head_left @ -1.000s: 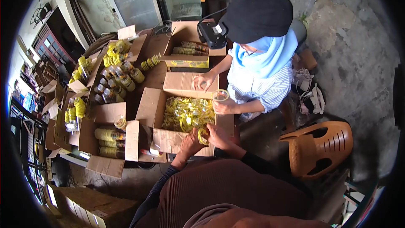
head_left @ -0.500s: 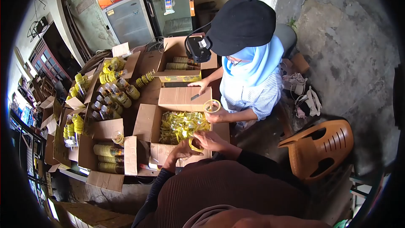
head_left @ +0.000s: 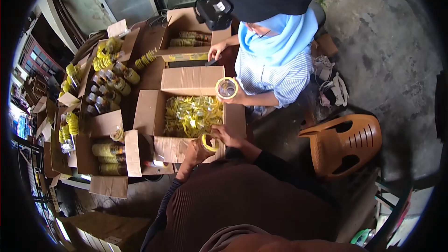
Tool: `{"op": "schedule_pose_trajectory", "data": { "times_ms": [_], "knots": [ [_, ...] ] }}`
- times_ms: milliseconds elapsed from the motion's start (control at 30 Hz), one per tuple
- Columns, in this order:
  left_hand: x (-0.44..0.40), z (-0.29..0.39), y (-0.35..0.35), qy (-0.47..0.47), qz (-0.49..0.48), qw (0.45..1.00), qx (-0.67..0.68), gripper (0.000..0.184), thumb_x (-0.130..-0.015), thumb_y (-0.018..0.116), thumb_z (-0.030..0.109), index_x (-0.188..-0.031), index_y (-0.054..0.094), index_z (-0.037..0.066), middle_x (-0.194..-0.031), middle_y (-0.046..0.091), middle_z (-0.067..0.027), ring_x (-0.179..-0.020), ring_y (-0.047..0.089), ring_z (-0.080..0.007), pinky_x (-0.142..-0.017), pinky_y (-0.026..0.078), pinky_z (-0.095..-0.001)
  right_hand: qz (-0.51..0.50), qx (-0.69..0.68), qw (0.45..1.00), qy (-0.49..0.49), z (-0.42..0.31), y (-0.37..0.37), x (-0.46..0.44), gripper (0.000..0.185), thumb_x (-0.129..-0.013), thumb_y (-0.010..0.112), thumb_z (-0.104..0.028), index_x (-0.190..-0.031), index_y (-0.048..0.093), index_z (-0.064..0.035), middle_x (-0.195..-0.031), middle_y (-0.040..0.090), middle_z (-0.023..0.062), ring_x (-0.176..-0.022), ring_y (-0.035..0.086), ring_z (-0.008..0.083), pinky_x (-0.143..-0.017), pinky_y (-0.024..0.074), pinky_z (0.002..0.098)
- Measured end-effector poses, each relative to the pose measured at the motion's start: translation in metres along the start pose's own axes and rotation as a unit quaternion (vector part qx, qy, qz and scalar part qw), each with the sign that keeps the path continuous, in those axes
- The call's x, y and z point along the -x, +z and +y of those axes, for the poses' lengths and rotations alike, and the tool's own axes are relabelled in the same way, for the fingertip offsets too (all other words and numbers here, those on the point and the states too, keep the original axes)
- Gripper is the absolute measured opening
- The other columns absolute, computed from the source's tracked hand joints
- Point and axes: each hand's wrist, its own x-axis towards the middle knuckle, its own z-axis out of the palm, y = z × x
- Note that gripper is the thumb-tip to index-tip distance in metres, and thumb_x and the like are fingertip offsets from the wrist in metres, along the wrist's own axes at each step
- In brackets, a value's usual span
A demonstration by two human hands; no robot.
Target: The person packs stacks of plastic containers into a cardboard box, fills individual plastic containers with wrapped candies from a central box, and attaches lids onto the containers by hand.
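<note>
In front of my body, my left hand [head_left: 195,153] is wrapped round a yellow-rimmed plastic cup [head_left: 211,142], its mouth tilted up to the right. The fingers of my right hand [head_left: 226,136] pinch at the far right side of its rim. Both hands are over the near flap of an open cardboard box [head_left: 175,148]. Inside that box lies a heap of crumpled yellow and clear plastic pieces [head_left: 193,114]. Across from me, a person's hand holds another yellow-rimmed cup [head_left: 227,87].
The co-worker's other hand [head_left: 217,51] holds a small dark object. Boxes of yellow-rimmed stacks stand at the near left [head_left: 132,151] and far side [head_left: 179,14]. Dark-filled bottles [head_left: 112,84] stand at the left. A brown plastic chair [head_left: 345,144] lies tipped over at the right.
My view has tilted down and shifted right. The cup has turned its mouth toward my right hand. The co-worker's free hand has moved from the box flap to the dark object beyond it.
</note>
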Motion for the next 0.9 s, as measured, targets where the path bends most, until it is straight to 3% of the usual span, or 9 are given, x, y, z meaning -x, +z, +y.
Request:
{"op": "schedule_pose_trajectory", "data": {
  "times_ms": [33,67,100,233,433,533,633,733,900],
  "knots": [
    [0.000,0.008,0.005,0.014,0.054,0.997,-0.054,0.040,-0.065,0.080,0.019,-0.098,0.062,0.005,-0.084,0.067,-0.0109,-0.072,0.066,-0.0222,-0.066,0.053,-0.0331,0.025,0.030,0.998,-0.057,0.011,0.006,0.001,0.014,-0.089,0.051,-0.015,-0.093,0.054,-0.0015,-0.078,0.054,0.0186,-0.073,0.057,0.0342,-0.063,0.0435,0.0418],
    [0.003,0.007,0.009,-0.017,0.063,0.996,-0.065,0.042,-0.066,0.079,0.022,-0.099,0.060,0.006,-0.085,0.067,-0.0128,-0.074,0.067,-0.0276,-0.065,0.053,-0.0368,0.051,0.063,0.990,-0.116,0.010,0.004,-0.003,0.013,-0.090,0.049,-0.014,-0.090,0.053,-0.0016,-0.075,0.052,0.0179,-0.071,0.057,0.0334,-0.062,0.0427,0.0413],
    [0.005,0.006,0.012,-0.030,0.077,0.992,-0.099,0.043,-0.066,0.079,0.024,-0.100,0.060,0.006,-0.085,0.067,-0.0135,-0.075,0.066,-0.0298,-0.065,0.053,-0.0380,0.042,-0.008,0.999,-0.022,0.001,0.002,-0.002,0.013,-0.092,0.047,-0.013,-0.085,0.051,-0.0021,-0.071,0.049,0.0170,-0.066,0.055,0.0331,-0.061,0.0414,0.0417],
    [0.007,0.015,0.008,-0.034,0.119,0.980,-0.153,0.048,-0.069,0.077,0.027,-0.104,0.055,0.001,-0.085,0.064,-0.0182,-0.077,0.064,-0.0355,-0.065,0.052,-0.0416,0.043,-0.067,0.996,0.045,0.009,0.014,-0.005,0.015,-0.093,0.047,-0.017,-0.087,0.053,-0.0036,-0.074,0.053,0.0182,-0.067,0.056,0.0334,-0.060,0.0406,0.0425],
    [0.024,0.014,-0.008,-0.021,0.192,0.969,-0.155,0.046,-0.065,0.081,0.023,-0.100,0.056,0.004,-0.084,0.065,-0.0137,-0.074,0.065,-0.0318,-0.063,0.053,-0.0390,0.141,0.078,0.959,0.233,0.051,-0.004,-0.032,0.024,-0.094,0.047,-0.028,-0.094,0.056,-0.0056,-0.082,0.062,0.0218,-0.079,0.061,0.0399,-0.068,0.0461,0.0494],
    [0.033,0.018,-0.030,-0.044,0.166,0.984,-0.040,0.053,-0.065,0.080,0.017,-0.107,0.053,0.000,-0.090,0.064,-0.0170,-0.080,0.065,-0.0341,-0.069,0.053,-0.0405,0.094,0.066,0.988,0.107,0.042,-0.027,-0.044,0.017,-0.090,0.056,-0.022,-0.090,0.056,-0.0042,-0.088,0.062,0.0207,-0.079,0.062,0.0381,-0.067,0.0471,0.0439],
    [0.026,0.021,-0.047,-0.034,0.220,0.974,0.048,0.053,-0.066,0.082,0.018,-0.106,0.052,-0.002,-0.093,0.062,-0.0173,-0.084,0.062,-0.0361,-0.074,0.051,-0.0403,0.040,0.082,0.987,0.135,0.017,-0.024,-0.064,0.013,-0.084,0.061,-0.012,-0.093,0.059,-0.0035,-0.094,0.063,0.0182,-0.084,0.063,0.0339,-0.069,0.0485,0.0391],
    [0.020,0.009,-0.053,-0.022,0.262,0.965,-0.001,0.057,-0.066,0.084,0.021,-0.106,0.052,-0.004,-0.096,0.061,-0.0185,-0.089,0.058,-0.0370,-0.079,0.048,-0.0421,0.080,-0.033,0.986,0.143,0.009,-0.007,-0.074,0.021,-0.080,0.062,-0.006,-0.101,0.061,-0.0038,-0.096,0.064,0.0156,-0.091,0.063,0.0304,-0.074,0.0495,0.0366],
    [0.007,0.012,-0.062,0.037,0.280,0.955,-0.096,0.060,-0.063,0.085,0.027,-0.107,0.056,-0.001,-0.097,0.059,-0.0157,-0.091,0.055,-0.0366,-0.081,0.045,-0.0443,0.109,0.099,0.989,0.027,-0.004,-0.004,-0.070,0.031,-0.080,0.062,-0.006,-0.111,0.059,-0.0125,-0.111,0.053,0.0118,-0.087,0.062,0.0314,-0.071,0.0510,0.0399]
  ]
}}
